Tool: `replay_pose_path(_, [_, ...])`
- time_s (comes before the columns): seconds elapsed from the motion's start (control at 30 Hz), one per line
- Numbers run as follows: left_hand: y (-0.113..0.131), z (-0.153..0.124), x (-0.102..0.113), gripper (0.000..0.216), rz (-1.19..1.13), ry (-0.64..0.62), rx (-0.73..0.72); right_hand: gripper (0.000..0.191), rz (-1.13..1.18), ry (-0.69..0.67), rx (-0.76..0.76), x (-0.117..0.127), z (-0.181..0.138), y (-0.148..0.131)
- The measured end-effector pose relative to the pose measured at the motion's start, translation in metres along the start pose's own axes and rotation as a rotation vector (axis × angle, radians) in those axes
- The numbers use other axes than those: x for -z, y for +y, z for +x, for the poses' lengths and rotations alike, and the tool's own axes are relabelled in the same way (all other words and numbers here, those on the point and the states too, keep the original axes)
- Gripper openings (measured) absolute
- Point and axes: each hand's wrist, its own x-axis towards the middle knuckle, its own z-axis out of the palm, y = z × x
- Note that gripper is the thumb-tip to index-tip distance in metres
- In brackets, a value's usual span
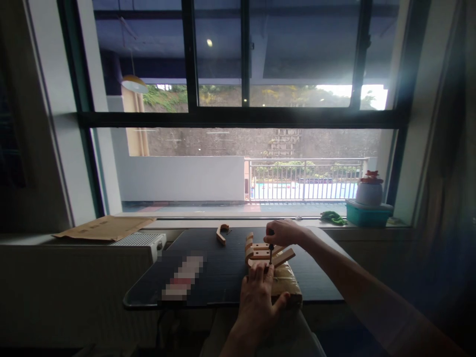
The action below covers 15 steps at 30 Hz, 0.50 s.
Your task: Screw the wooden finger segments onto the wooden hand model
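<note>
My right hand is closed around the handle of a screwdriver, its shaft pointing straight down. Below it is a wooden piece made of curved and straight strips with dark holes. My left hand lies over the near side of this piece, fingers forward and thumb apart to the right. The screwdriver's tip meets the wood close to my left fingertips, and the exact contact spot is hidden. Under the wood sits a package wrapped in shiny tan tape.
A curved wooden part lies on the dark table, with a blurred-out item at the left. A brown envelope rests beside the sill. On the sill are a green cloth and a teal box bearing a jar.
</note>
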Motion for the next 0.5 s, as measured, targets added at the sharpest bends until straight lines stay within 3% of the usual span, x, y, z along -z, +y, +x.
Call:
replay_pose_path(0.2, [0.000,0.000,0.000,0.067,0.008,-0.002,0.005,0.025,0.041,-0.035,0.111,0.011,-0.010,0.001])
replay_pose_path(0.5, [0.000,0.002,-0.002,0.066,0.024,0.009,-0.009,0.028,0.062,0.046,0.028,-0.004,-0.008,0.008])
